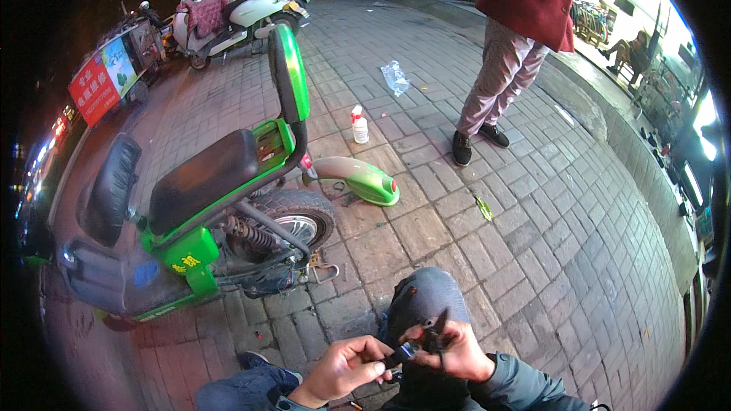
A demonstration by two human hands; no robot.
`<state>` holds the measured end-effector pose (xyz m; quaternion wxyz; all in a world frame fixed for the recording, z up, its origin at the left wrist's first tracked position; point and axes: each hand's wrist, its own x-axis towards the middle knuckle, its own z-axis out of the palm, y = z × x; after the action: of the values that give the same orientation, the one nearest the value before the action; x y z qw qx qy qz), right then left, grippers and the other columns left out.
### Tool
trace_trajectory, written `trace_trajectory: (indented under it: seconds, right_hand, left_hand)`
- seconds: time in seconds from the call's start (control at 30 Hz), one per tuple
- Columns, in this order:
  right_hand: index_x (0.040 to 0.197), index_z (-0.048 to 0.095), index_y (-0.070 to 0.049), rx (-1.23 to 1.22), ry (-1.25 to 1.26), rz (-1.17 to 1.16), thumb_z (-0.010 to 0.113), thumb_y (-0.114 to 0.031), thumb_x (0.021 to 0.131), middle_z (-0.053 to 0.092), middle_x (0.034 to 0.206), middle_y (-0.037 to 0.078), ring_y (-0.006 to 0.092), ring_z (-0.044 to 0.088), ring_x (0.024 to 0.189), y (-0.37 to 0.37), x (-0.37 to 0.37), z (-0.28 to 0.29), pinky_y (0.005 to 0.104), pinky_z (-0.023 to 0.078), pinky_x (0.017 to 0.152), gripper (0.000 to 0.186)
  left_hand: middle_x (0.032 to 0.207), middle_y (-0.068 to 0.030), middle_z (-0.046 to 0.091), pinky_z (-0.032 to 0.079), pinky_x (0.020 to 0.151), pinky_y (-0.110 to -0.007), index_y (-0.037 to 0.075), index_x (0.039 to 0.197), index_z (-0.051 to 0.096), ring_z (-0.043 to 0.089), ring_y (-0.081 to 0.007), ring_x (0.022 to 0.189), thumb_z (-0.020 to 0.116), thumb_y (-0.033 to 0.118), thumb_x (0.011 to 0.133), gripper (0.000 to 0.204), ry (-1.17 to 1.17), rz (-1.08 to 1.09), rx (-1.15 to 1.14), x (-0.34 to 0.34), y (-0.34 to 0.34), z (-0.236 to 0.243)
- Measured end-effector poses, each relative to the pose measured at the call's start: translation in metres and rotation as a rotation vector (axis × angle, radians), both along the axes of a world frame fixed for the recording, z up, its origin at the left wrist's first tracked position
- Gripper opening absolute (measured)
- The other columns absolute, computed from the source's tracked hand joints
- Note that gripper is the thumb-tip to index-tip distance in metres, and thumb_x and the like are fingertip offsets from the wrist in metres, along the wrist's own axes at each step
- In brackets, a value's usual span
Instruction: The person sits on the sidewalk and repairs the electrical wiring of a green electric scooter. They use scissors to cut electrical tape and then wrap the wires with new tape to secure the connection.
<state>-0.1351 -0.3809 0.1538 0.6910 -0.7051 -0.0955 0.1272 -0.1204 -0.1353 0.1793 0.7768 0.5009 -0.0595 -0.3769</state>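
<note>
Above my bent knee [426, 301], my two hands meet. My left hand [343, 367] pinches a small black part [396, 358] with a bluish end between thumb and fingers. In my right hand [468, 354] is a dark tool with a pointed tip [439, 321], held against that part's end; its exact kind cannot be made out. To the left stands a green and black electric scooter [202, 175], its rear wheel [308, 221] uncovered. Loose wires [323, 269] hang near the wheel hub. Behind the wheel, a green and grey rear fender [369, 181] sticks out low over the bricks.
A white spray bottle with a red top [360, 126] stands on the brick paving [548, 259]. Beyond it lies crumpled clear plastic [394, 78]. A person in a dark red coat [529, 0] stands at the far right. A white scooter [244, 19] is parked at the back left.
</note>
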Motion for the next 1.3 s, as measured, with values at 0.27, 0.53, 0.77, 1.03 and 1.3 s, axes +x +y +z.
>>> trace_trajectory:
  seconds: [0.27,0.53,0.77,1.03,1.3]
  right_hand:
    - [0.105,0.068,0.001,0.171,0.019,-0.310,0.076,0.001,0.080,0.073,0.103,0.011,0.0175,0.068,0.099,-0.059,-0.002,-0.008,0.0336,0.054,0.089,0.026]
    - [0.107,0.067,0.002,0.322,-0.018,-0.311,0.076,0.002,0.080,0.072,0.106,0.013,0.0202,0.068,0.102,-0.065,-0.007,-0.010,0.0348,0.053,0.093,0.028]
    - [0.104,0.068,0.003,0.164,-0.090,-0.427,0.074,0.006,0.077,0.073,0.107,0.011,0.0160,0.067,0.100,-0.065,-0.006,-0.003,0.0306,0.051,0.092,0.028]
    - [0.101,0.070,-0.003,-0.410,-0.712,-0.413,0.080,0.006,0.062,0.071,0.098,0.013,0.0281,0.071,0.086,-0.049,-0.001,0.008,0.0334,0.057,0.074,0.042]
    - [0.100,0.070,0.000,-0.437,-0.918,-0.354,0.076,0.004,0.068,0.071,0.096,0.014,0.0279,0.071,0.082,-0.035,-0.001,0.012,0.0333,0.057,0.070,0.033]
  left_hand:
    - [0.107,-0.0087,0.068,0.053,0.085,-0.038,0.005,0.095,0.066,0.067,-0.0277,0.097,0.074,0.003,0.078,0.019,-1.514,0.433,1.076,0.026,-0.052,0.006]
    - [0.108,-0.0066,0.064,0.046,0.099,-0.043,0.004,0.100,0.068,0.061,-0.0231,0.112,0.065,0.013,0.087,0.016,-1.763,0.152,1.230,0.024,-0.089,-0.015]
    - [0.123,-0.0055,0.060,0.036,0.107,-0.047,0.006,0.111,0.066,0.055,-0.0247,0.121,0.075,0.021,0.082,0.035,-1.480,0.041,1.099,0.026,-0.084,0.004]
    - [0.093,-0.0100,0.074,0.054,0.075,-0.030,0.000,0.095,0.073,0.071,-0.0185,0.084,0.091,0.030,0.073,0.041,-0.834,0.302,0.729,0.010,-0.080,0.044]
    - [0.093,-0.0072,0.075,0.055,0.075,-0.024,-0.005,0.105,0.074,0.067,-0.0088,0.081,0.078,0.008,0.089,0.021,-0.379,0.267,0.545,0.008,-0.061,0.024]
